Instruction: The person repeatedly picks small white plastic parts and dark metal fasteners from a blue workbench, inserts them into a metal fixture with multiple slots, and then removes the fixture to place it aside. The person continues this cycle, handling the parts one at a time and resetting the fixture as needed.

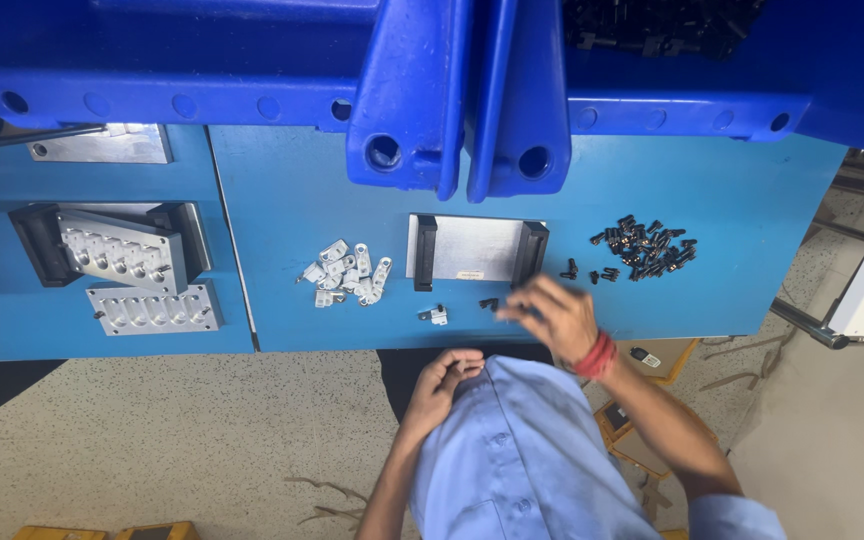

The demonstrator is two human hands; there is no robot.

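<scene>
My right hand (555, 318), with a red thread band on the wrist, reaches over the blue worktable (292, 190). Its blurred fingers are spread just beside a loose black screw (489, 303). My left hand (442, 385) stays close to my blue shirt at the table's front edge, fingers curled inward; anything inside them is hidden. A small silver metal clip (435, 315) lies alone on the table between the hands. Behind it stands a flat metal plate with black end blocks (477, 250).
A pile of silver clips (345, 274) lies left of the plate, and a heap of black screws (645, 247) lies to its right. Two metal fixture blocks with round pockets (122, 258) sit at far left. Blue plastic crates (457, 90) overhang the table's back.
</scene>
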